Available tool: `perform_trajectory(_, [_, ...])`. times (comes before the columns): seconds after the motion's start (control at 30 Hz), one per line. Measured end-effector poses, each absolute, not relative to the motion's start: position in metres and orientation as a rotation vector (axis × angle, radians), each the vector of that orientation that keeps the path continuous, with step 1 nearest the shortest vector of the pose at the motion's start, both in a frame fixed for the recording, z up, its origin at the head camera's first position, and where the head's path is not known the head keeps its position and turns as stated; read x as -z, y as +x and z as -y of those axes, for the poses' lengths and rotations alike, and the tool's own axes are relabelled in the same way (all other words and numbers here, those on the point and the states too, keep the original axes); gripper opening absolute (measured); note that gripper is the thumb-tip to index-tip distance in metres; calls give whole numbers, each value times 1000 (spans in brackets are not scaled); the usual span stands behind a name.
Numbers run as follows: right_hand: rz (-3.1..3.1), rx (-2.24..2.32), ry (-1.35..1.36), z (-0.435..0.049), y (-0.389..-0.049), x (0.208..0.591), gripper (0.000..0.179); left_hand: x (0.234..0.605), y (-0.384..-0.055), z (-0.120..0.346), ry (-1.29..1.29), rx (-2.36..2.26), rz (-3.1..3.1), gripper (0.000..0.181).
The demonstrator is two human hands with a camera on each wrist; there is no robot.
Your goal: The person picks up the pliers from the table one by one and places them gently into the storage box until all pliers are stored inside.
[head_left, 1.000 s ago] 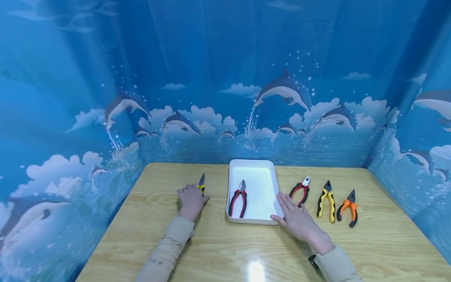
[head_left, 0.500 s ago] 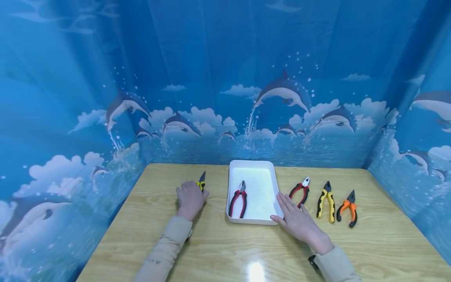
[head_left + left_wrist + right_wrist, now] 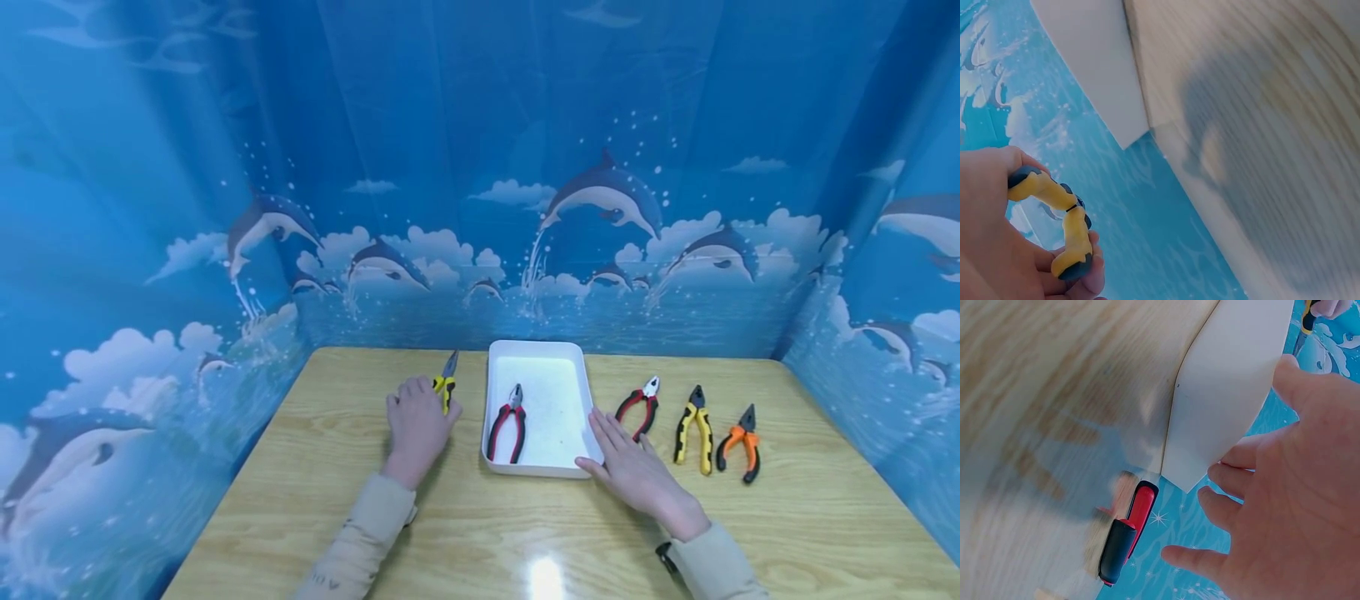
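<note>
My left hand [image 3: 418, 421] grips a pair of yellow-and-black pliers [image 3: 446, 385] above the table, left of the white tray [image 3: 558, 472]. Their grey pointed nose faces away from me; in the left wrist view the pliers' handles [image 3: 1075, 234] spread between thumb and fingers. My right hand [image 3: 633, 467] lies with straight fingers against the tray's right wall, as the right wrist view shows at the tray side [image 3: 1222, 381]. Inside the tray, along its left side, are red-and-black pliers [image 3: 516, 425].
Right of the tray lie red-and-black pliers [image 3: 642, 408], partly behind my right hand, then yellow-and-black pliers [image 3: 697, 429] and orange-and-black pliers [image 3: 742, 443]. A blue dolphin-print curtain [image 3: 480, 167] rises behind the wooden table [image 3: 480, 542].
My left hand has lifted the yellow-and-black pliers off the table and moved them right, nearer the tray. The right hand stays against the tray wall.
</note>
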State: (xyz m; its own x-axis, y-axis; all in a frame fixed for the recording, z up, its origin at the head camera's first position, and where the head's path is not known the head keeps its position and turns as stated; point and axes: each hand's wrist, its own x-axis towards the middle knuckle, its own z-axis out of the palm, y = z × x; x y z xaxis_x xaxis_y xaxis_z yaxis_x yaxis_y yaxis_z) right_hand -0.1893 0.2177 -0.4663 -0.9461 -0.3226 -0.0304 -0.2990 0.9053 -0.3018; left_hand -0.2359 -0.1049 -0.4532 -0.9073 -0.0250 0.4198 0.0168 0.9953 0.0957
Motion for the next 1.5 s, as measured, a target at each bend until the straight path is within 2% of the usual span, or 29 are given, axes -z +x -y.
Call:
perform_trajectory(0.27, [-2986,469,-489,-218,-189,466,80,445,-235,82,-32,144,2777,58])
perform_trajectory(0.6, [-3020,444,-518,-218,-188,467,80,442,-232,37,-122,57,2824,71])
perform_trajectory(0.9, [-3032,422,-514,-216,-188,465,79,458,-230,8,-192,-14,2779,54])
perform_trajectory(1.13, [-3040,427,-524,-216,-187,465,79,463,-226,-8,-227,-63,2889,65])
perform_trajectory(1.5, [-3028,452,-528,-217,-187,465,78,468,-227,-22,-242,-140,3002,70])
